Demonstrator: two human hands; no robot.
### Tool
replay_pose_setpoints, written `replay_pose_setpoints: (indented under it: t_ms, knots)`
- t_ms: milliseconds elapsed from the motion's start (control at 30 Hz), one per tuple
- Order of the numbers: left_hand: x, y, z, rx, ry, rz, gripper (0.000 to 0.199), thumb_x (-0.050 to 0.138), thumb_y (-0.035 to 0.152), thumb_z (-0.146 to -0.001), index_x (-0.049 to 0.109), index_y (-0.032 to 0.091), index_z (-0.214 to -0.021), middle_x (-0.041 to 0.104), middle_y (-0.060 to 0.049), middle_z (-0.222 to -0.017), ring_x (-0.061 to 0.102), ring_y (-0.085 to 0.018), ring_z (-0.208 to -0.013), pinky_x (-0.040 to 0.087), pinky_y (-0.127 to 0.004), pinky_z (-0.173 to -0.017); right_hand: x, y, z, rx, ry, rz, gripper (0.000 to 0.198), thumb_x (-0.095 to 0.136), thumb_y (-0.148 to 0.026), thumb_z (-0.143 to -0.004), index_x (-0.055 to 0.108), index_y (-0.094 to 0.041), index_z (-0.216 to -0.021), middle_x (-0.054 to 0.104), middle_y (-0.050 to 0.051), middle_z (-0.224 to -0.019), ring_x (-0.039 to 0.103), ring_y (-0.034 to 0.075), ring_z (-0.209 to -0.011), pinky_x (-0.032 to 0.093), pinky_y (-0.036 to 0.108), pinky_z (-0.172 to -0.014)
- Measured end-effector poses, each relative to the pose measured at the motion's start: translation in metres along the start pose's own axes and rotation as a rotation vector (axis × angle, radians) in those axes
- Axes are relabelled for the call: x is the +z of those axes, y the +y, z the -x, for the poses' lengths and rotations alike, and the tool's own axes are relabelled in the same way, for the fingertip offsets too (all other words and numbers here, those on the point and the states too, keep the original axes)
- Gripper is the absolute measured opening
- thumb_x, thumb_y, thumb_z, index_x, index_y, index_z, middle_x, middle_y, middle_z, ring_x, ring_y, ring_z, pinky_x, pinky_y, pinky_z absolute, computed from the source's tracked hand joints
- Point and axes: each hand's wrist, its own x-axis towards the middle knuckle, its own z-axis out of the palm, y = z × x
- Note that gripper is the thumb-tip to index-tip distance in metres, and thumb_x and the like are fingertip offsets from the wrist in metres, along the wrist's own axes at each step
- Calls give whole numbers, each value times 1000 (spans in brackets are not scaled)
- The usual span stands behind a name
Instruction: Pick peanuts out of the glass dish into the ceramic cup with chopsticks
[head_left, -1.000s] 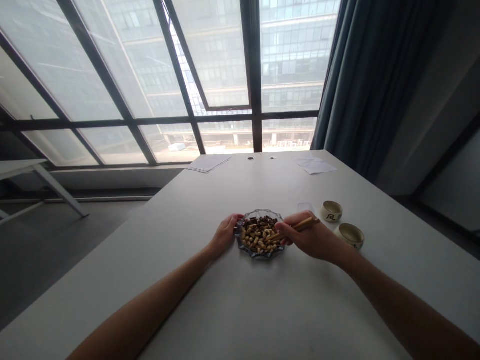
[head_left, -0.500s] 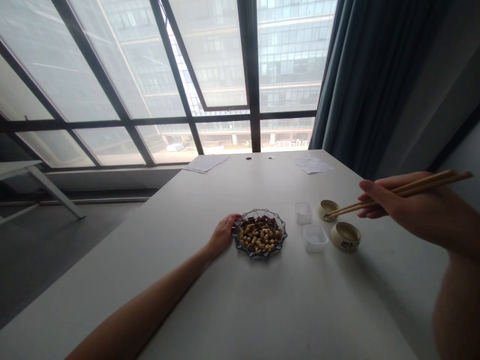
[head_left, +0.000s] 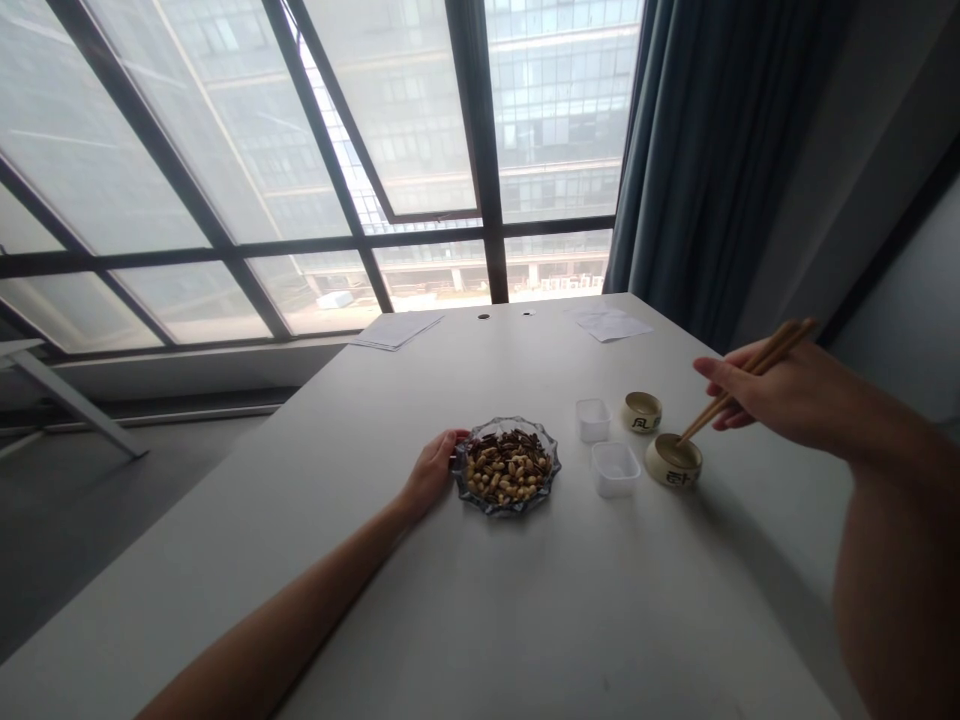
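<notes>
Chopsticks (head_left: 777, 347) are shifting from far cup (head_left: 637, 421) to near cup (head_left: 666, 474), right hand (head_left: 791, 395) pinching them; left hand (head_left: 432, 469) touching bowl (head_left: 508, 509), grip unclear. Sideways prodding is risking a tip-over.

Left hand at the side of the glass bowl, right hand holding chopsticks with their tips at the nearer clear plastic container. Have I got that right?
Not quite: the head view shows the tips of the chopsticks at the opening of the nearer ceramic bowl. The left hand is at the glass bowl, as you said.
</notes>
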Motion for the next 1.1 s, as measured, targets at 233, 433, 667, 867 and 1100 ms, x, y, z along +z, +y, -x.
replay_pose_setpoints:
  t_ms: [233, 433, 667, 867, 1100]
  knots:
    - [1, 1, 0, -1, 4, 6, 56, 43, 65, -90, 71, 19, -104, 77, -9, -100, 68, -28, -90, 54, -40, -81, 13, 6, -10, -12, -73, -37, 41, 70, -57, -83, 74, -15, -85, 77, 17, -78, 76, 30, -65, 61, 32, -52]
    - [1, 1, 1, 1, 1, 11, 56, 42, 64, -91, 71, 18, -104, 77, -10, -99, 68, -27, -89, 54, -40, -81, 39, 9, -26, -106, -267, 110, 39, 72, -54, -79, 70, -17, -67, 72, 8, -60, 72, 24, -54, 56, 28, -46]
    - [0, 1, 1, 1, 7, 16, 54, 43, 64, -91, 71, 19, -103, 77, -9, -99, 68, -28, -92, 54, -41, -81, 39, 7, -28, -42, -159, 23, 35, 76, -52, -78, 73, -17, -75, 76, 10, -72, 75, 27, -59, 60, 31, -50]
    - [0, 0, 0, 6, 7, 28, 55, 44, 64, -90, 71, 18, -102, 77, -10, -99, 68, -27, -90, 54, -40, -81, 29, 2, -23, -9, -50, -2, 36, 78, -51, -78, 75, -15, -82, 75, 11, -65, 76, 30, -61, 61, 33, -49]
    - [0, 1, 1, 1, 6, 27, 53, 44, 62, -91, 71, 18, -103, 77, -10, -98, 68, -28, -90, 54, -40, -79, 47, -36, 8, -234, -117, -243, 42, 70, -60, -84, 74, -18, -82, 78, 10, -76, 77, 28, -70, 64, 32, -59]
